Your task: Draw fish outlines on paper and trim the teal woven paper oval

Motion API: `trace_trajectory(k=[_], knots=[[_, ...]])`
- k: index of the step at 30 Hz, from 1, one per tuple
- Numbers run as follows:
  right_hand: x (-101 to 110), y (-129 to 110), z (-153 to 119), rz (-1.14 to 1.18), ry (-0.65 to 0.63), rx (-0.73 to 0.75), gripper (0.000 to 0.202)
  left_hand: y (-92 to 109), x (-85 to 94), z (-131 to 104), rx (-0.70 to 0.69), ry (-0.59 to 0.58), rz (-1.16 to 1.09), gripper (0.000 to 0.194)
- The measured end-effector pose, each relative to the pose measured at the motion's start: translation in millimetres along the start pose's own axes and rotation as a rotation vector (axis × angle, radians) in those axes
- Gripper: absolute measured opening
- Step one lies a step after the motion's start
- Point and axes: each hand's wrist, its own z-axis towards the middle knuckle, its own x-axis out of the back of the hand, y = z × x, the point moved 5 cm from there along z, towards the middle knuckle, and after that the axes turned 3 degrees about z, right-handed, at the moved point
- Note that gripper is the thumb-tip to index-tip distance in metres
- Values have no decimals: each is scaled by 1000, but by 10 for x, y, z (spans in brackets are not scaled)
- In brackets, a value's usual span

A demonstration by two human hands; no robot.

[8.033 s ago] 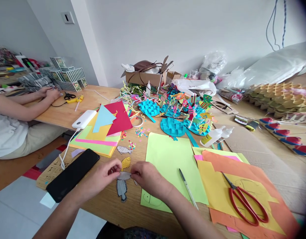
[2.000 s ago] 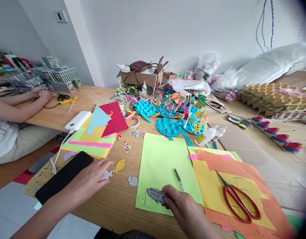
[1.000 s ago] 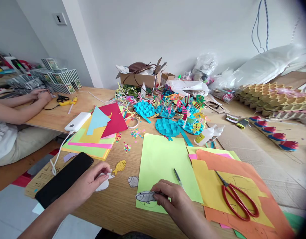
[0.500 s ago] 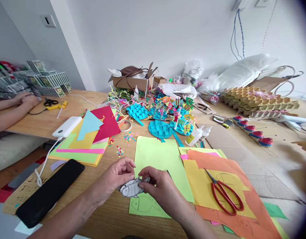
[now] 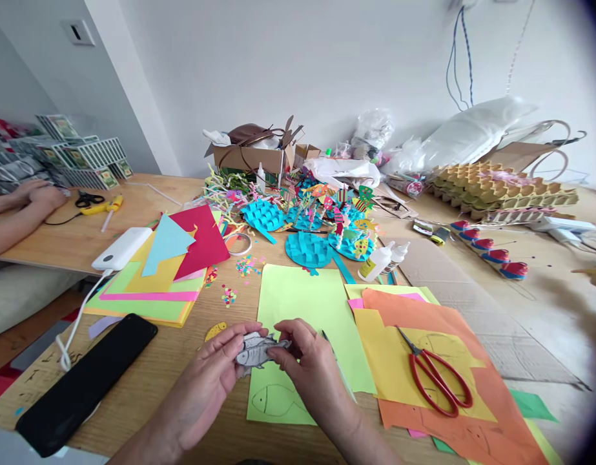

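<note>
Small white paper fish cutouts [image 5: 257, 351] with dark drawn lines are held between both hands. My left hand [image 5: 205, 381] supports them from the left, thumb against the fingers. On the right, my right hand [image 5: 310, 361] pinches their tail end between thumb and fingers. Beneath lies a light green sheet [image 5: 302, 300] with a fish drawn at its lower edge. A pen [image 5: 339, 368] rests on that sheet, partly behind my right hand. An orange-yellow paper fish [image 5: 215, 331] lies just beyond my left hand. Red-handled scissors [image 5: 436, 381] rest on yellow and orange paper [image 5: 375, 355].
A black phone-like object [image 5: 87, 384] and a white power bank [image 5: 122, 249] lie left, near stacked coloured paper [image 5: 147, 294]. Blue paper crafts [image 5: 307, 250], glue bottles [image 5: 376, 261] and egg cartons [image 5: 501, 190] stand farther back. Another person's hands [image 5: 41, 194] rest at far left.
My left hand has turned and opened somewhat around the fish cutouts, showing more of its palm side. The orange-yellow fish and more of the pen now show. The view has shifted slightly.
</note>
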Motion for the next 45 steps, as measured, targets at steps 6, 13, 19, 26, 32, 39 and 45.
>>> trace_trajectory(k=[6, 13, 19, 26, 32, 39, 45], knots=[[-85, 156, -55, 308, -83, -298, 11, -41, -71, -26, -64, 81, 6, 25], [-279, 234, -166, 500, -209, -475, 22, -124, -143, -20, -122, 54, 57, 27], [-347, 220, -210, 519, -186, -446, 21, -211, -52, 25, -223, 205, 156, 31], [-486, 248, -300, 660, -328, -488, 26, -278, 27, 33, -160, 307, 23, 42], [-544, 184, -371, 668, -437, -505, 18, -279, 18, 4, -213, 331, 120, 31], [-344, 97, -354, 407, -491, -352, 15, -162, 142, -2, -239, 127, 492, 26], [207, 214, -316, 123, -337, -360, 23, 433, 688, 179, -316, 140, 1231, 29]])
